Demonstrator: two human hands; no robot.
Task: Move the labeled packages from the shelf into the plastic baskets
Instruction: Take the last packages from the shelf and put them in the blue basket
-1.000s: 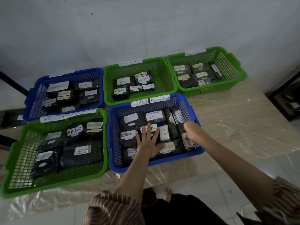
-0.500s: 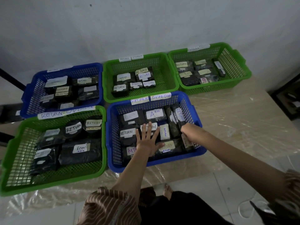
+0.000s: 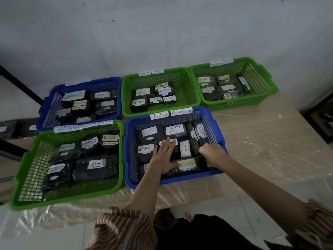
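The near blue basket, tagged "RETURN OVERDUE", is packed with black packages with white labels, one reading "RETURN". My left hand lies flat with spread fingers on the packages in its middle. My right hand is at the basket's right side, knuckles up. Its fingers curl down out of sight among the upright packages there, so its hold is hidden.
Four more baskets of labelled black packages stand around: a green one at near left, a blue one behind it, and two green ones at back middle and back right. The plastic-covered table stretches right. A dark shelf with packages is at far left.
My right hand has drawn slightly nearer along the basket's right side. My left hand stays flat on the packages. The view has shifted a little.
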